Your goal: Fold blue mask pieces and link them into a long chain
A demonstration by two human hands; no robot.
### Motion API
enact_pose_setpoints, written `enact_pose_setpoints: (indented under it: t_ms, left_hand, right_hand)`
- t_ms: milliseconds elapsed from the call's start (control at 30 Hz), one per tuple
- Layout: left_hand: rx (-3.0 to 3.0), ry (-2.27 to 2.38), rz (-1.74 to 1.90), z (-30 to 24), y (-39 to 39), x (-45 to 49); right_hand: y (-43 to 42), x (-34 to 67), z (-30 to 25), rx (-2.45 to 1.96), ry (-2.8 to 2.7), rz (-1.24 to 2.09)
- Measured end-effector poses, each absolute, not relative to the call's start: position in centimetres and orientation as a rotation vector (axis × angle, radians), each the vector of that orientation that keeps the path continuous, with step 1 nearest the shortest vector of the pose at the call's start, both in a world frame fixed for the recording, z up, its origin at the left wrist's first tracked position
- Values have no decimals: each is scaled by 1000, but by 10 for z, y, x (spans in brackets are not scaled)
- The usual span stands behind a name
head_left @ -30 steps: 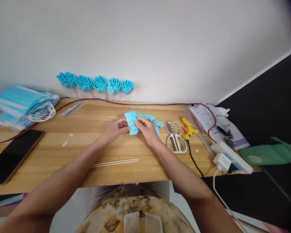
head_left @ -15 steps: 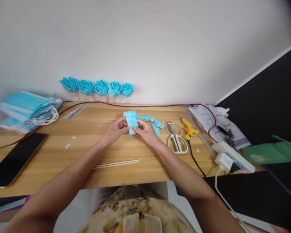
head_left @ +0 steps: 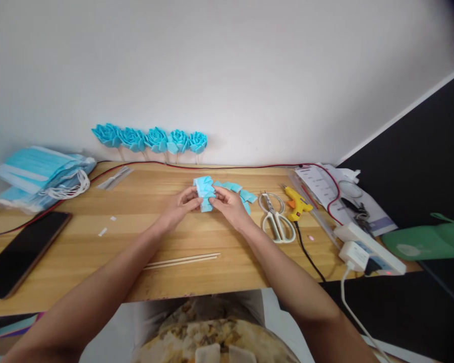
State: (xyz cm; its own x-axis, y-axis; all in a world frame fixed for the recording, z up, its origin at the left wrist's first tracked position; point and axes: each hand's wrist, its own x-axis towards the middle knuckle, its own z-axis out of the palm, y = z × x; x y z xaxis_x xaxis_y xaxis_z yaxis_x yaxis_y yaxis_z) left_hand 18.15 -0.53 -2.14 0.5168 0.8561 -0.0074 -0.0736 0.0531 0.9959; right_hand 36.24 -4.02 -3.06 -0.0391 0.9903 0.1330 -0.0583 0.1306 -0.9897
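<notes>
Between both hands is a folded light-blue strip of fabric point(head_left: 205, 189), with pointed pleats along its right side. My left hand point(head_left: 183, 204) pinches its left edge between thumb and fingers. On the opposite edge, my right hand point(head_left: 229, 203) grips it the same way. Several loose blue fabric pieces point(head_left: 246, 195) lie on the table just behind and beside my right hand, which partly hides them. Scissors with white handles point(head_left: 277, 222) rest to the right of that hand. Two thin wooden sticks point(head_left: 185, 260) lie nearer the table's front edge.
Several blue fabric flowers point(head_left: 157, 138) on sticks lean against the wall. Blue face masks point(head_left: 41, 169) and a phone point(head_left: 22, 257) lie at left. At right are a yellow glue gun point(head_left: 297, 202), a power strip point(head_left: 386, 254), papers point(head_left: 316, 176) and a green pouch point(head_left: 423, 242). A red-black cord point(head_left: 227, 167) runs along the back.
The view has tipped slightly, so the table sits a little lower. Both hands keep hold of the blue fabric strip, with hardly any change in their grip.
</notes>
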Motion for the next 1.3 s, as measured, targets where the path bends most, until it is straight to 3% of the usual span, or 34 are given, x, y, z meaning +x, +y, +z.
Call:
enact_pose_setpoints:
  t_ms: [867, 1300]
  left_hand:
    - [1223, 793, 1008, -23, -4, 182]
    - [1209, 745, 934, -29, -4, 185]
  right_hand:
    - [-40, 363, -31, -1044, -1323, 1184]
    - [-42, 360, -31, -1070, -1352, 1138]
